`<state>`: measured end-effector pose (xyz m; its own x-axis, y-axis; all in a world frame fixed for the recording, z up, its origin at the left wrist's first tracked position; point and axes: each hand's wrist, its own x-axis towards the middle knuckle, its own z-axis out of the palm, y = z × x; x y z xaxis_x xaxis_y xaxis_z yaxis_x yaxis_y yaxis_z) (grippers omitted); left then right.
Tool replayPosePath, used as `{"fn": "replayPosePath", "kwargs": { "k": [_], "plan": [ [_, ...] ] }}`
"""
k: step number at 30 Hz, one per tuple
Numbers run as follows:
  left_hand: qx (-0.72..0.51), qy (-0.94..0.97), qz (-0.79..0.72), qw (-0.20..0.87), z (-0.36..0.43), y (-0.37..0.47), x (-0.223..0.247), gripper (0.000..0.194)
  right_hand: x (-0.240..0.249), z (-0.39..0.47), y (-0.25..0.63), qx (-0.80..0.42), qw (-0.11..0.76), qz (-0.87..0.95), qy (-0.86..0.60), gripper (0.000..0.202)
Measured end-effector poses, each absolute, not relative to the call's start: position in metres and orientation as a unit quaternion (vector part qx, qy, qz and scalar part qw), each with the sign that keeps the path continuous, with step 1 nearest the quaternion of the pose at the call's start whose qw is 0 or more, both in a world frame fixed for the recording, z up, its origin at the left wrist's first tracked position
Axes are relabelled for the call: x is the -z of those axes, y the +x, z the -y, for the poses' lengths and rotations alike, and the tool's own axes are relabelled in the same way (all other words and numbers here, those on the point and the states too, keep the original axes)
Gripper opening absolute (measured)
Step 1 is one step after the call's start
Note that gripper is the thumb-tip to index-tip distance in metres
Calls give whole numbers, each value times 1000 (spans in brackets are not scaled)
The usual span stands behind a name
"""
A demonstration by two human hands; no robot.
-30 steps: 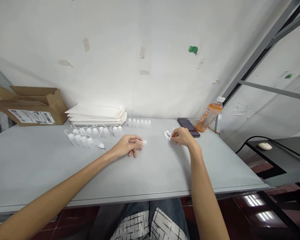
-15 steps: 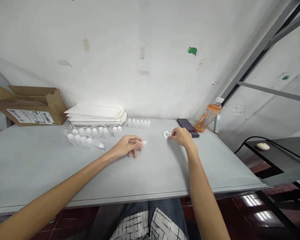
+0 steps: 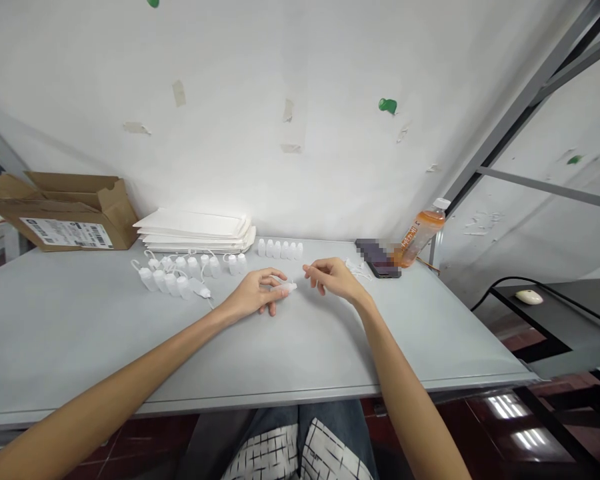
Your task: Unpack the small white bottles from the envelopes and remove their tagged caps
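The grey table (image 3: 290,353) carries, along its far side from the left, a box (image 3: 83,217), papers (image 3: 195,230), a row of bottles (image 3: 277,251), a phone (image 3: 379,259) and a drink (image 3: 423,233); nearer left, capped bottles (image 3: 171,285); right, small white pieces, perhaps caps (image 3: 359,269).

A: Tabletop (image 3: 300,360) finish?
B: Smooth, satin grey; mat'l unclear. Box (image 3: 80,220)'s matt cardboard.
A: Sm. btls (image 3: 285,251)?
B: Cloudy plastic, smooth. Drink btl (image 3: 423,232): clear plastic, glossy.
A: Stack (image 3: 195,230) & floor (image 3: 473,433)?
B: Stack's matt, paper-like; floor's glossy, w/ sharp light reflections.
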<state>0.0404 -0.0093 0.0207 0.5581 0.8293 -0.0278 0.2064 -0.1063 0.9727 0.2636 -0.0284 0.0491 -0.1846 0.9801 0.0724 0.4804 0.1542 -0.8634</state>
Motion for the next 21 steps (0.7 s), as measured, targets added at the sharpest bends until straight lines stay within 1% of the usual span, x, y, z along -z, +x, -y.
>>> {"fn": "replayPosePath", "kwargs": {
  "k": [3,8,10,13,17,21],
  "plan": [
    [-294,686,-370,553,8,40,-17,50,-42,28,249,-386,328,689,-518,42],
    [-297,687,-380,544,7,39,-17,49,-34,26,239,-418,328,681,-505,36],
    [-294,690,-388,535,7,39,-17,48,-33,25,236,-430,335,670,-504,31],
    [-294,692,-401,523,7,40,-17,47,-31,24,233,-413,355,667,-509,25],
    [-301,693,-416,507,6,40,-17,45,-29,22,232,-383,375,660,-527,24],
    [-321,680,-408,517,7,40,-22,47,-29,20,233,-398,406,621,-540,24]
  ]
}}
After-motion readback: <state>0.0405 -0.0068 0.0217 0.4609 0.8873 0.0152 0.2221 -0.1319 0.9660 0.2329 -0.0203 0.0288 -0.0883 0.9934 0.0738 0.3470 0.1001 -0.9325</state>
